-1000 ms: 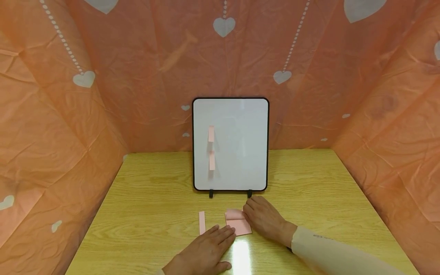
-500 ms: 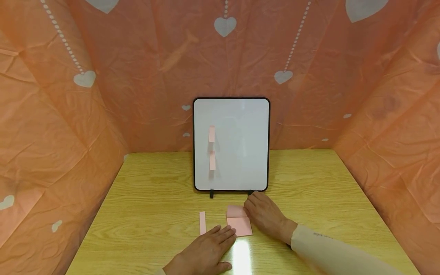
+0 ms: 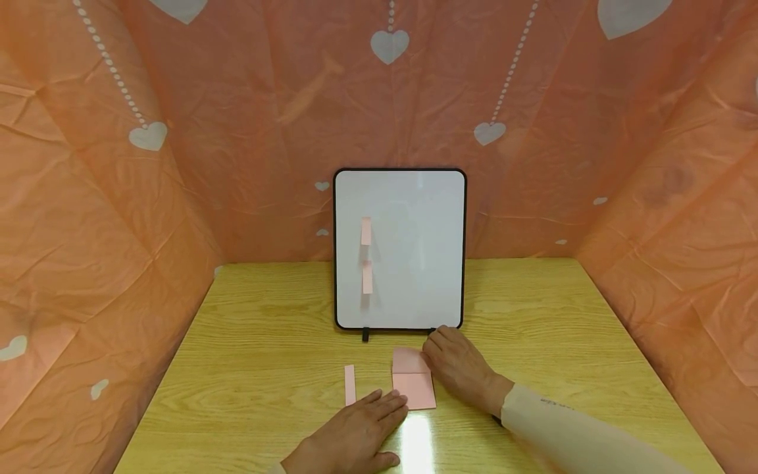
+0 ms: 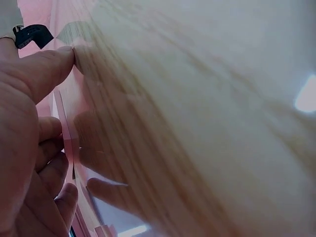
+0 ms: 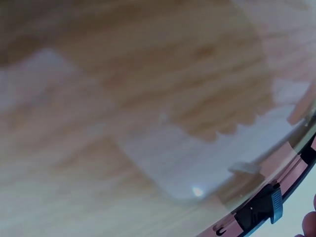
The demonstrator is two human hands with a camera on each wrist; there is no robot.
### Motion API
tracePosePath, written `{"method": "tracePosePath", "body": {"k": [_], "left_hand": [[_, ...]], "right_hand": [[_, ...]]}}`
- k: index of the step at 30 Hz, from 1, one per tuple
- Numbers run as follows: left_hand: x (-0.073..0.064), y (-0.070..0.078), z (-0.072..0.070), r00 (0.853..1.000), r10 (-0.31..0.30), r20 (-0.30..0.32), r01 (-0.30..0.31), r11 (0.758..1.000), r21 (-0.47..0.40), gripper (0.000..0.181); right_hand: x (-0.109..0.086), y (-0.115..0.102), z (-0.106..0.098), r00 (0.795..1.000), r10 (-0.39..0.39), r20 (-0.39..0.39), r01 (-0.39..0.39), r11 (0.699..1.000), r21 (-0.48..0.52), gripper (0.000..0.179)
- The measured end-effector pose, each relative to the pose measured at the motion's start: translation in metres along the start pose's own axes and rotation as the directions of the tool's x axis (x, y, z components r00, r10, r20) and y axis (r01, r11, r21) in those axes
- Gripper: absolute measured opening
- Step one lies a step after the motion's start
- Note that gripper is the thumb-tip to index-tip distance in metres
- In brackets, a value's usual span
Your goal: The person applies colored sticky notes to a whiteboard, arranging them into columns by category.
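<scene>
On the table lies a pink sticky note pad point(image 3: 416, 393). Its top sheet point(image 3: 410, 361) is peeled back toward the whiteboard, with the paler underside showing. My right hand point(image 3: 458, 365) has curled fingers and pinches that sheet at its right edge; the fingertips are partly hidden. My left hand point(image 3: 367, 424) rests flat, its straight fingers touching the pad's lower left corner. In the left wrist view, fingers of the left hand point(image 4: 34, 133) touch the pad edge point(image 4: 69, 131). The right wrist view shows only a bit of the right hand point(image 5: 309, 224) at its corner.
Behind the pad stands a black-framed whiteboard point(image 3: 414, 263) on small black feet point(image 3: 365, 334). Two pink paper strips point(image 3: 366, 232) hang on its left side, one above the other. Another pink strip point(image 3: 350, 385) lies on the wooden table point(image 3: 254, 368). Orange heart-patterned cloth point(image 3: 266, 131) surrounds the table.
My right hand has moved slightly away toward the whiteboard, drawing the top sheet up and flatter so that more of the pad beneath shows. The left hand has stayed in place.
</scene>
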State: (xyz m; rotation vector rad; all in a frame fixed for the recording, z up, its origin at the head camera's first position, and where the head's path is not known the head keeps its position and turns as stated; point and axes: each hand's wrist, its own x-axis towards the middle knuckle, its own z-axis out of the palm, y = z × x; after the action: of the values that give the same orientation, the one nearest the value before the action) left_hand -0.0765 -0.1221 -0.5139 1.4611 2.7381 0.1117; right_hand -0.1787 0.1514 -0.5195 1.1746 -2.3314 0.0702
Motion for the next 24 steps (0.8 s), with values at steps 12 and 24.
{"method": "tracePosePath", "body": {"k": [12,24], "left_hand": [[-0.0001,-0.0009,-0.0008,1.000,0.004,0.001,-0.004,1.000,0.011,0.072],[0.0000,-0.0019,0.0003,1.000,0.019,-0.010,-0.018,0.999,0.029,0.073]], "right_hand": [[0.0002,0.0023,-0.0004,1.000,0.011,0.015,-0.011,1.000,-0.010,0.013],[0.0018,0.0040,-0.0017,1.000,0.029,0.008,-0.029,0.999,-0.017,0.013]]}}
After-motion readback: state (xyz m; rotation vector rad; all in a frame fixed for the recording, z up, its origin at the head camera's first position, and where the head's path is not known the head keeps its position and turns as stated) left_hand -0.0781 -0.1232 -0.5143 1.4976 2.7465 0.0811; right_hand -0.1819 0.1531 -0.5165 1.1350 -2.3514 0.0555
